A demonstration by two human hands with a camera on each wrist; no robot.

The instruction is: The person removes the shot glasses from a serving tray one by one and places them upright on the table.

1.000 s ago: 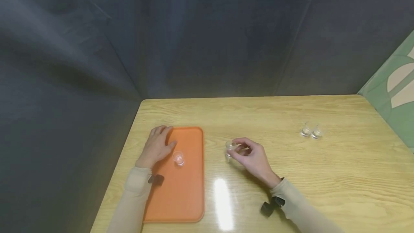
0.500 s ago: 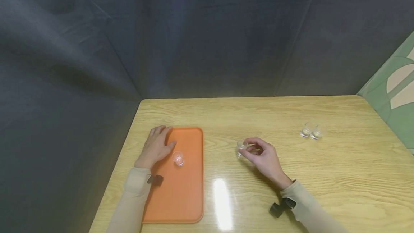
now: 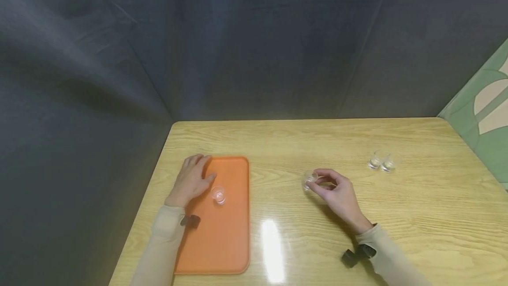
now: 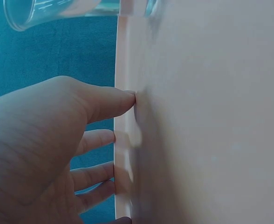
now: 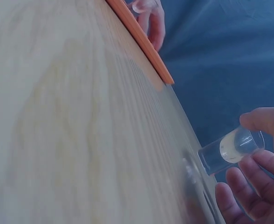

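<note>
In the head view, my right hand [image 3: 339,191] pinches a small clear shot glass [image 3: 311,180] between thumb and fingers, to the right of the orange tray [image 3: 234,242]. The right wrist view shows this shot glass [image 5: 232,149] close to the wooden surface, but I cannot tell if it touches. My left hand [image 3: 190,182] rests at the tray's upper left edge with fingers spread. Its thumb [image 4: 111,101] touches the tray [image 4: 221,116] in the left wrist view. Another clear glass [image 3: 218,195] stands on the tray, right of that hand.
Two more small clear glasses [image 3: 375,161] stand close together at the back right of the wooden table [image 3: 436,197]. Dark fabric [image 3: 270,47] hangs along the back and left. A green patterned panel [image 3: 488,114] borders the right side.
My right hand has moved to the right across the table, carrying the shot glass away from the tray. The left hand and the other glasses have stayed put.
</note>
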